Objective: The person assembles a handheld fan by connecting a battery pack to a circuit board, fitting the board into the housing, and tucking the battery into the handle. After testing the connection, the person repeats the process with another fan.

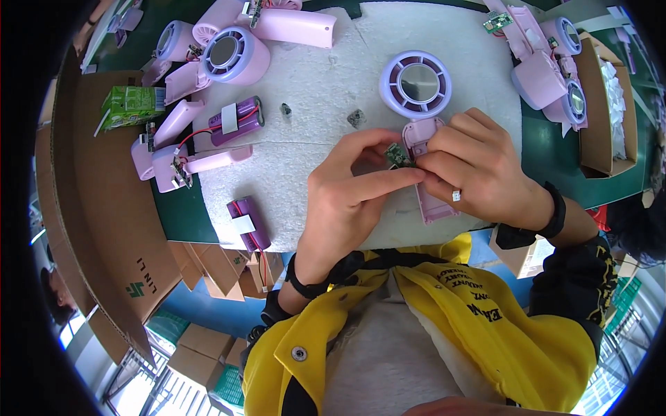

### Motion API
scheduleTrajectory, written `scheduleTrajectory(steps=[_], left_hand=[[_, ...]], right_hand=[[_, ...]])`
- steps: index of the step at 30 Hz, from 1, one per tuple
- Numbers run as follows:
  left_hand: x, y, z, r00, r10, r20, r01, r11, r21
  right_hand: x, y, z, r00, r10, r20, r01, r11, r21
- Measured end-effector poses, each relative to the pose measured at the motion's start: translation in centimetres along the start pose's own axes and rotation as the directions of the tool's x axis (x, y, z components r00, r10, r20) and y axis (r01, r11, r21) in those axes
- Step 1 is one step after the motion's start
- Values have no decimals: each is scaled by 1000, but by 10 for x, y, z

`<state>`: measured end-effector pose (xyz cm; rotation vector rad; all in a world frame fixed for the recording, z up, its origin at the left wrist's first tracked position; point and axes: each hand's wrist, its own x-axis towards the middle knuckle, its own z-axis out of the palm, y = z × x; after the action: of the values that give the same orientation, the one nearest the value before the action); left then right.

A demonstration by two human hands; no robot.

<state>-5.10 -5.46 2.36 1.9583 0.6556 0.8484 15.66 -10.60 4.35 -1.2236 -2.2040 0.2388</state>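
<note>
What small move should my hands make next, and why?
Probably ease the green circuit board over the open pink handle shell, because it sits at an angle by the shell's left edge, and the fingertips of your left hand and right hand already come together beside it.

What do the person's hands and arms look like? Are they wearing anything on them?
The left hand and right hand have no gloves. There's a black band on the left wrist and another black band on the right. The right sleeve is black with yellow markings.
</note>
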Motion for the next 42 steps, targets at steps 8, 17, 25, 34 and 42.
scheduleTrajectory(steps=[8,17,25,34,42], left_hand=[[2,15,-1,996,-64,60,65,998,-16],[-3,3,-5,990,-142,-10,139,981,-138],[-6,-1,-8,977,-215,-6,207,948,-241],[-3,-1,-5,995,-96,36,102,968,-231],[1,5,-5,998,-5,70,14,992,-123]], right_hand=[[-4,-3,3,1000,-18,20,19,1000,-14],[0,-3,3,1000,16,-10,-15,992,129],[-1,16,-9,995,-69,73,40,937,347],[-5,-13,-1,985,135,108,-131,990,-45],[-3,-25,9,990,137,43,-124,966,-225]])
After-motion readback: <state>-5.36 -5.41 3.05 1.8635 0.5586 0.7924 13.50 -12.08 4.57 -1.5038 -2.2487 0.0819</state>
